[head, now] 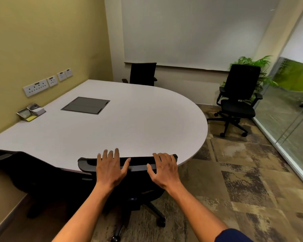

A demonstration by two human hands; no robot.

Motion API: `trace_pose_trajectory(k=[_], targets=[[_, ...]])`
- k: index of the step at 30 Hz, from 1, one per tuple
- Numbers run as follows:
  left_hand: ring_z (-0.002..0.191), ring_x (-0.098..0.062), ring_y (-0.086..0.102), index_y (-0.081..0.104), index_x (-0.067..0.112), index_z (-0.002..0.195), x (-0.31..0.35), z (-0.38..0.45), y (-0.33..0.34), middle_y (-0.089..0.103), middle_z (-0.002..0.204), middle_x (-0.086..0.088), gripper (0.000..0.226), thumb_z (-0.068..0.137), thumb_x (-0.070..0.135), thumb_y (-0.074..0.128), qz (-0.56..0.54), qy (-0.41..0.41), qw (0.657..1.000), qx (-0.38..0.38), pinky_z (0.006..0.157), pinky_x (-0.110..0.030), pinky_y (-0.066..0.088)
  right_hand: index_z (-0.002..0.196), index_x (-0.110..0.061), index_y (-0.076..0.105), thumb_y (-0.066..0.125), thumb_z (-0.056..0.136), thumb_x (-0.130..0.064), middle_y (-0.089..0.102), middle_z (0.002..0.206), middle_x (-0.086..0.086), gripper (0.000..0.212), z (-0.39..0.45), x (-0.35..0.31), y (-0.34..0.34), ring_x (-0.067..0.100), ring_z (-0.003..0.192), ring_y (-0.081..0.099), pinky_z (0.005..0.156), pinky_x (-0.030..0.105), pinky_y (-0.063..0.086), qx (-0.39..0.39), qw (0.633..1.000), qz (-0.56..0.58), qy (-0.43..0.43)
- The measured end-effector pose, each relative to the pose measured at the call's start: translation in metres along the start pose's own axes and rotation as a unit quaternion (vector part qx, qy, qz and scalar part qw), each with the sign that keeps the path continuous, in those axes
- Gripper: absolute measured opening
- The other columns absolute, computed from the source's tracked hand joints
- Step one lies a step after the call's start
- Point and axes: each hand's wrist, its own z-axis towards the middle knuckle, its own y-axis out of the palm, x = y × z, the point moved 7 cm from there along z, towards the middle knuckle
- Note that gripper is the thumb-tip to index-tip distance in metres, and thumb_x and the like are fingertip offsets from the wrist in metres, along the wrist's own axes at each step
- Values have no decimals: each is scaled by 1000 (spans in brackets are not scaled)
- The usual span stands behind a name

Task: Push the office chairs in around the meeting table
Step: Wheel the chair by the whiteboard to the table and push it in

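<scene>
white table (147, 119) | on it: desk organiser (31, 111) | carpet floor (243, 180)

Potted plant (255, 67), wall sockets (47, 82)

I see both hands on the top edge of the nearest chair (138, 165), whose back touches the rim of the white meeting table (129, 123). My left hand (110, 169) lies flat with straight fingers; my right hand (164, 169) rests with spread fingers. Another chair (238, 100) stands well apart, beside a plant (262, 67).
</scene>
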Motion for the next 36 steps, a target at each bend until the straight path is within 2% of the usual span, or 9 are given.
trace_pose_trajectory(k=[1, 4, 7, 14, 18, 23, 27, 32, 36], targets=[[128, -40, 53, 54, 2, 136, 29, -5, -12, 66, 124, -20, 87, 92, 69, 21, 0, 30, 999, 11, 108, -57, 39, 131, -13, 59, 33, 94, -61, 65, 121, 8, 66, -14, 17, -20, 28, 112, 58, 103, 49, 43, 20, 1000, -6, 9], [128, -38, 53, 53, 4, 137, 43, -4, -15, 66, 126, -18, 86, 93, 71, 21, -27, 37, 999, -3, 108, -54, 41, 133, -12, 58, 37, 94, -62, 64, 127, 10, 67, -15, 30, -33, 30, 119, 58, 106, 54, 44, 26, 1000, 0, 9], [122, -38, 56, 54, 4, 134, 90, -5, -23, 68, 120, -17, 87, 93, 72, 19, -45, 87, 995, 3, 102, -53, 45, 132, -11, 59, 38, 95, -61, 65, 127, 11, 67, -32, 73, -71, 30, 119, 58, 106, 55, 44, 52, 998, -3, 39], [118, -37, 57, 57, 4, 132, 258, -7, -47, 68, 118, -15, 81, 93, 69, 28, -96, 196, 976, 10, 96, -49, 46, 135, -9, 56, 34, 95, -63, 62, 131, 12, 72, -97, 232, -163, 31, 123, 56, 110, 57, 39, 110, 981, -36, 155], [114, -36, 57, 58, 6, 130, 372, -10, -50, 67, 118, -13, 80, 94, 70, 27, -114, 258, 959, 13, 93, -47, 47, 134, -8, 57, 34, 95, -64, 63, 129, 13, 72, -148, 339, -205, 33, 120, 57, 106, 57, 42, 131, 967, -59, 210], [123, -31, 52, 54, 10, 136, 506, -20, -51, 62, 131, -10, 79, 95, 72, 28, -145, 315, 937, 31, 103, -45, 43, 134, -10, 57, 34, 94, -67, 62, 131, 10, 73, -209, 460, -250, 30, 122, 55, 104, 55, 45, 129, 950, -90, 270], [136, -31, 44, 50, 12, 143, 597, -24, -43, 55, 143, -11, 80, 95, 73, 29, -161, 346, 924, 18, 113, -51, 37, 135, -11, 55, 34, 96, -66, 60, 132, 9, 71, -247, 534, -289, 28, 123, 53, 107, 50, 43, 145, 934, -120, 305], [140, -32, 41, 46, 13, 146, 682, -19, -29, 51, 147, -13, 84, 95, 74, 21, -161, 381, 911, 2, 116, -52, 33, 137, -10, 54, 30, 96, -68, 58, 135, 9, 75, -268, 606, -313, 28, 126, 51, 109, 50, 41, 152, 923, -136, 326], [143, -33, 38, 44, 9, 148, 725, 5, -24, 47, 150, -16, 87, 95, 74, 19, -175, 383, 907, 12, 118, -51, 30, 142, -12, 49, 29, 96, -69, 53, 142, 9, 76, -254, 644, -322, 27, 133, 46, 115, 49, 35, 155, 922, -131, 328]])
